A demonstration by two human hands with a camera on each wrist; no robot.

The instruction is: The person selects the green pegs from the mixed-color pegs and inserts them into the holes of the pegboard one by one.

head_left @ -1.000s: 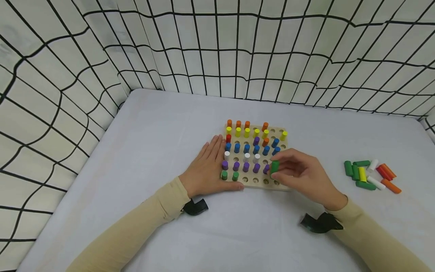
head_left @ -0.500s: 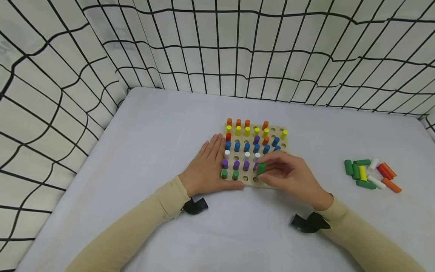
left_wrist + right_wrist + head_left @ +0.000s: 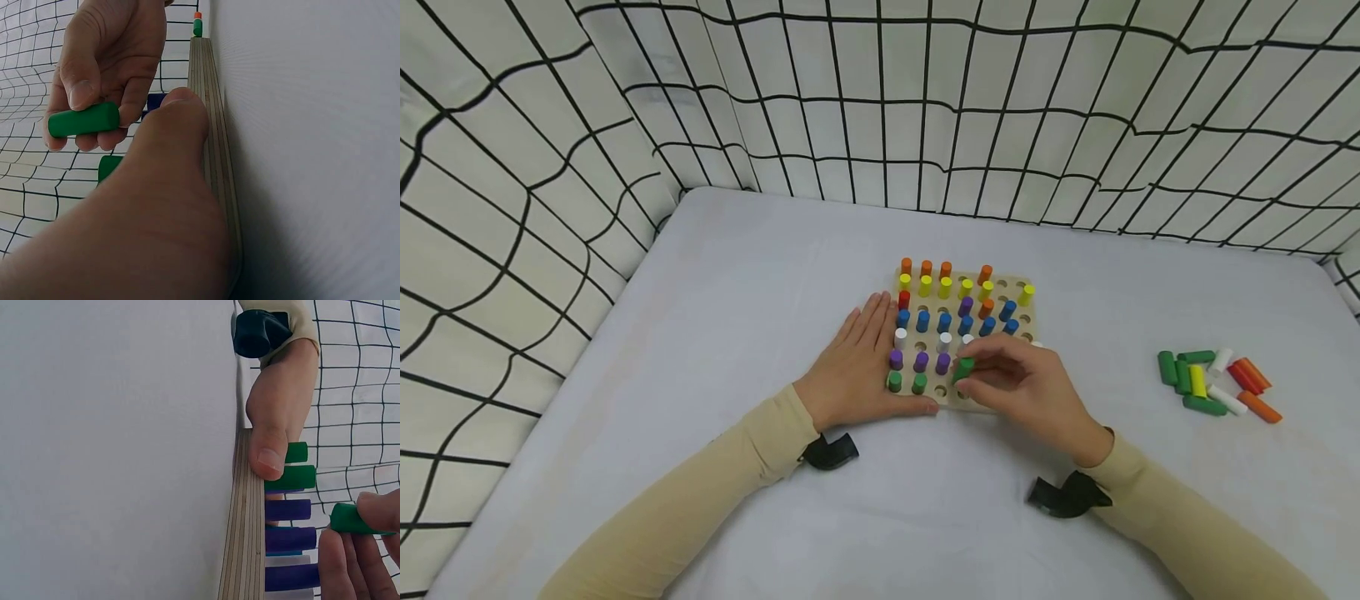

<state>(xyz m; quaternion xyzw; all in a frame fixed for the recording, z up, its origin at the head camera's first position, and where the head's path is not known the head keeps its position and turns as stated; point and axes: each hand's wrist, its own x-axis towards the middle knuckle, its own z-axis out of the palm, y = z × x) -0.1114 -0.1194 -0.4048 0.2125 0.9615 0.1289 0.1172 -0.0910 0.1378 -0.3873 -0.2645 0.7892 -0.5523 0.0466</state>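
Observation:
A wooden pegboard (image 3: 932,347) lies on the white table, with coloured round pegs standing in rows of holes. My left hand (image 3: 865,367) lies flat against its left side, fingers straight and thumb along the front edge. Thumb and fingers of my right hand (image 3: 1033,383) pinch a green peg (image 3: 964,368) above the front rows. In the left wrist view this green peg (image 3: 84,120) is tilted nearly sideways, apart from the board. Two green pegs (image 3: 919,382) stand at the front left, with purple pegs (image 3: 921,362) behind them. My right hand hides the board's front right part.
Loose green, white, red, orange and one yellow peg (image 3: 1197,382) lie in a group to the right. Blue pegs (image 3: 922,321), yellow pegs (image 3: 945,287) and orange pegs (image 3: 927,268) stand farther back on the board. A black grid on white walls (image 3: 880,100) surrounds the table.
My right hand has moved left over the board with the green peg, from the right side toward the middle of the front rows. My left hand has kept its place.

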